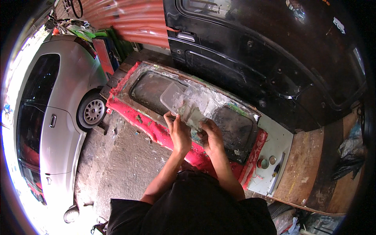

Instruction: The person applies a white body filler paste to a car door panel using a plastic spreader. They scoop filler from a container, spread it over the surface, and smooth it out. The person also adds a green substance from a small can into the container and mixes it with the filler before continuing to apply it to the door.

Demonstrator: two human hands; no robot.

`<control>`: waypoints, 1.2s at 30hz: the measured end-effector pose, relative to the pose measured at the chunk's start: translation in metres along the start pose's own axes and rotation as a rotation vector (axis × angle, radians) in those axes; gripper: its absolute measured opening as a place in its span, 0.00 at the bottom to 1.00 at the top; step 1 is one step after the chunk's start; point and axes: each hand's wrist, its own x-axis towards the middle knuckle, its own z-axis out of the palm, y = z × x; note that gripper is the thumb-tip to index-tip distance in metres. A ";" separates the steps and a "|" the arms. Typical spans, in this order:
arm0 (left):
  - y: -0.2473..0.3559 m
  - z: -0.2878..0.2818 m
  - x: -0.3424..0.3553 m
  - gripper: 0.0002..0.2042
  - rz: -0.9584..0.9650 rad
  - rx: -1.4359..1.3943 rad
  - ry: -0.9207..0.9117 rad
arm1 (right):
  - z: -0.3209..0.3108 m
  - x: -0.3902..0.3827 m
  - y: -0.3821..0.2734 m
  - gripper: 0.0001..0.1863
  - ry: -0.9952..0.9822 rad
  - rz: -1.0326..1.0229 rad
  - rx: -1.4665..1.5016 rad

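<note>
Both hands are in front of me over a dark, framed panel (235,129) smeared with white paste, which lies flat on red cloth (156,131). My left hand (180,135) is closed at the near edge of a clear plastic, round-cornered piece (171,97), perhaps a container or lid. Just to the right, my right hand (212,136) has its fingers bent together beside a greyish-white, smeared area of the plastic. What sits between its fingertips is hidden. The two hands are close together but apart.
A large black vehicle door (235,66) stands behind the panel, beside red corrugated metal (133,21). To the left is a silver car (62,105). At right, a small open tin (263,163) and a round lid (272,159) rest on a pale board (276,135) near wooden planks (305,156).
</note>
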 end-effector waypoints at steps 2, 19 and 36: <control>0.004 -0.001 0.001 0.06 -0.243 -0.393 -0.023 | -0.012 0.008 -0.008 0.07 -0.043 -0.023 0.003; 0.023 -0.005 0.006 0.19 -0.412 -0.599 -0.219 | -0.010 0.001 -0.026 0.10 0.133 -0.874 -0.876; 0.036 -0.025 0.019 0.09 -0.352 -0.610 -0.158 | -0.042 -0.014 -0.045 0.09 -0.261 -1.227 -1.374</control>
